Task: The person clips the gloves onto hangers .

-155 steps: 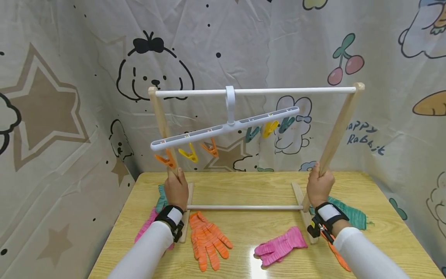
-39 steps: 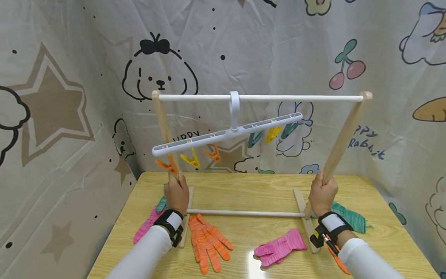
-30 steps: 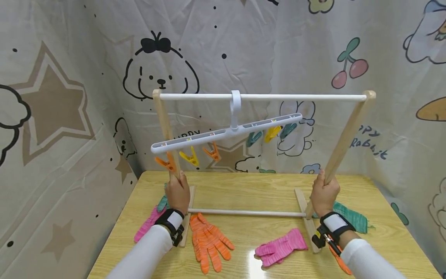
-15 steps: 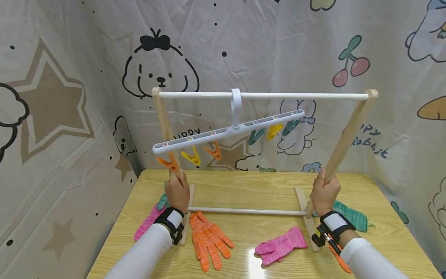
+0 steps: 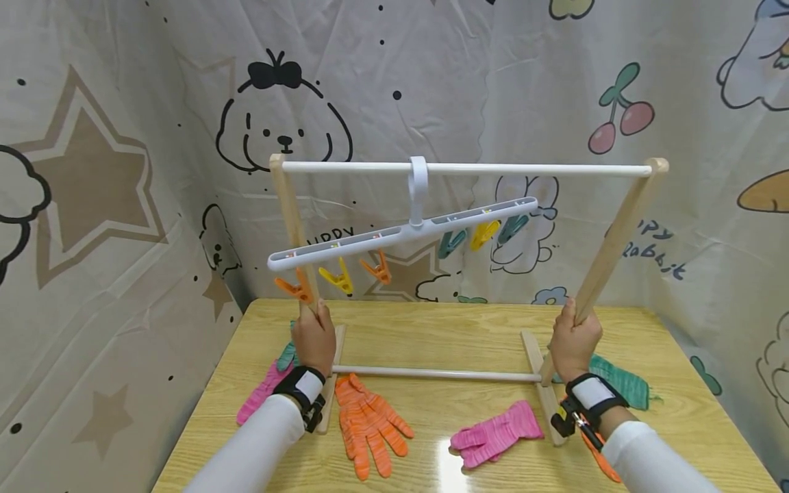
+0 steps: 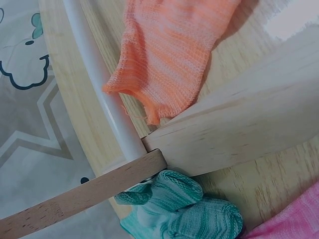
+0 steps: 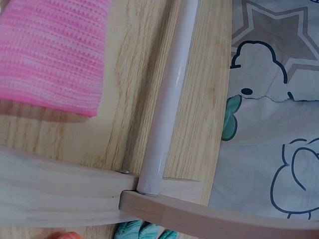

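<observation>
Hands (image 5: 314,337) (image 5: 574,337) grip rack posts (image 5: 292,229), fingers wrapped tight.

Neither hands shown in wrist views. Green glove (image 5: 619,389) half hidden behind right wrist; orange glove (image 5: 596,452) under right sleeve, mostly covered.

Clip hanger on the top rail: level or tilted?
Tilted. The clip hanger hooks over the white rail; its left end hangs lower, near the left hand, and its right end sits higher. All six pegs hold nothing.
</observation>
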Available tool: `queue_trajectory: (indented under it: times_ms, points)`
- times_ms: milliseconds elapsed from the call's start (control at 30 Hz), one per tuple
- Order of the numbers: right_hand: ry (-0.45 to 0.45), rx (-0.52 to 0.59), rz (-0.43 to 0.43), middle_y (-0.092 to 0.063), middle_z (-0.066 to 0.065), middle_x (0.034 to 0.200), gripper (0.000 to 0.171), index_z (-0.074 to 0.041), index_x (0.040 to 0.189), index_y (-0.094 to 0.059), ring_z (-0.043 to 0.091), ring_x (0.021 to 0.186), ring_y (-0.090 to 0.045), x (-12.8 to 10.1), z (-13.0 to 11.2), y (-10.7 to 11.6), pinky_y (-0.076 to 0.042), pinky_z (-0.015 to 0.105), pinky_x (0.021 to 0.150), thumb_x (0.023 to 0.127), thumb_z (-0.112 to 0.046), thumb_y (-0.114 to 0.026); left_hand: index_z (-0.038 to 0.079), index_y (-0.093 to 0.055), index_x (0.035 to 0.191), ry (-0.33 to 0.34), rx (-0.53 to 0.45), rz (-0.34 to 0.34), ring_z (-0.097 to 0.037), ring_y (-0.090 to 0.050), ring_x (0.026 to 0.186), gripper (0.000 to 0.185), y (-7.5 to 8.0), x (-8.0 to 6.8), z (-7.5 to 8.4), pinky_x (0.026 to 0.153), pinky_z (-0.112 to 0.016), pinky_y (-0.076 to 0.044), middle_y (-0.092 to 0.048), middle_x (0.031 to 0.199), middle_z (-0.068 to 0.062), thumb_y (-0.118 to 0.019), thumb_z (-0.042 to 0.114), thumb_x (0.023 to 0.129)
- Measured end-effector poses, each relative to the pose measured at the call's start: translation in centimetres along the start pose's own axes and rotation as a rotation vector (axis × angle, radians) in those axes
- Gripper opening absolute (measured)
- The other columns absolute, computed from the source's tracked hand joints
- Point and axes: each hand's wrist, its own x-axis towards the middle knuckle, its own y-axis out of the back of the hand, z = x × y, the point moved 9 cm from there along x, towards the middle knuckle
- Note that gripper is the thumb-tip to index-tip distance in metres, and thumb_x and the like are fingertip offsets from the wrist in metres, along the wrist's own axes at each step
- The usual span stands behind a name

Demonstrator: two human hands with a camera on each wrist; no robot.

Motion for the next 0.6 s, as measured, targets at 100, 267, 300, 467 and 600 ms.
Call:
queue_trajectory:
  times_ms: [100,267,300,467,600]
  points:
    - [0.005,-0.005,0.006,-0.046,-0.022,0.055,0.026,-0.002,0.076,-0.052,-0.01,0.047,-0.043,0.01,-0.1,0.05,-0.034,0.009,0.042,0.102,-0.005,-0.05,-0.005,-0.056,0.104,-0.004,0.001,-0.001,-0.038,-0.052,0.056,0.024,0.0,0.03,0.04,0.054,-0.053,-0.04,-0.047,0.06,-0.013,-0.05,0.018,0.104]
    - [0.007,-0.02,0.002,-0.046,-0.021,0.055,0.029,0.012,0.08,-0.053,-0.01,0.047,-0.043,-0.02,0.11,0.03,-0.034,0.009,0.042,0.102,-0.006,-0.049,-0.004,-0.055,0.105,-0.011,0.005,-0.001,-0.04,-0.054,0.057,0.023,0.02,0.09,0.03,0.055,-0.055,-0.041,-0.047,0.06,-0.014,-0.049,0.018,0.105]
    - [0.008,-0.018,0.001,-0.046,-0.021,0.055,0.029,0.013,0.081,-0.053,-0.009,0.047,-0.043,-0.01,0.14,0.02,-0.034,0.009,0.042,0.102,-0.006,-0.049,-0.004,-0.055,0.104,-0.013,0.002,-0.001,-0.04,-0.053,0.057,0.023,0.04,0.1,0.05,0.054,-0.055,-0.041,-0.047,0.06,-0.014,-0.049,0.018,0.104]
    - [0.007,-0.013,0.005,-0.046,-0.02,0.056,0.027,0.009,0.079,-0.053,-0.009,0.047,-0.043,0.05,0.38,-0.01,-0.034,0.009,0.042,0.102,-0.005,-0.049,-0.004,-0.054,0.1,-0.012,-0.014,-0.007,-0.035,-0.049,0.055,0.022,0.04,0.08,0.08,0.053,-0.05,-0.038,-0.045,0.06,-0.012,-0.049,0.017,0.104]
    - [0.013,-0.021,0.009,-0.046,-0.02,0.056,0.029,0.008,0.079,-0.053,-0.009,0.048,-0.043,0.1,0.59,-0.06,-0.034,0.009,0.043,0.103,-0.007,-0.049,-0.005,-0.054,0.1,-0.004,-0.024,-0.017,-0.033,-0.048,0.055,0.023,0.1,0.01,0.13,0.054,-0.049,-0.038,-0.044,0.061,-0.01,-0.049,0.017,0.104]
